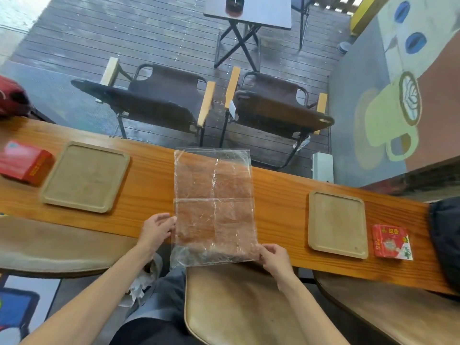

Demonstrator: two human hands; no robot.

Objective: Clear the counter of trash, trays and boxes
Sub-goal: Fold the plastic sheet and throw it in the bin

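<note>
My left hand (156, 229) pinches the left edge of the clear bag (215, 207), fingers curled on the plastic. My right hand (273, 257) pinches its near right corner, thumb on top. Bag lies flat across the middle of the bench (278, 185), creased into quarters, near end hanging over the bench edge above a stool (236, 307). Left of bag, apart from it: tray (86, 176), then a red box (25, 161) just beside that. Right of bag: second tray (337, 224), then a red packet (390, 241) just beside it, near a dark bag (446, 240) at the bench end. Crumpled paper (139, 285) sits low under my left wrist.
</note>
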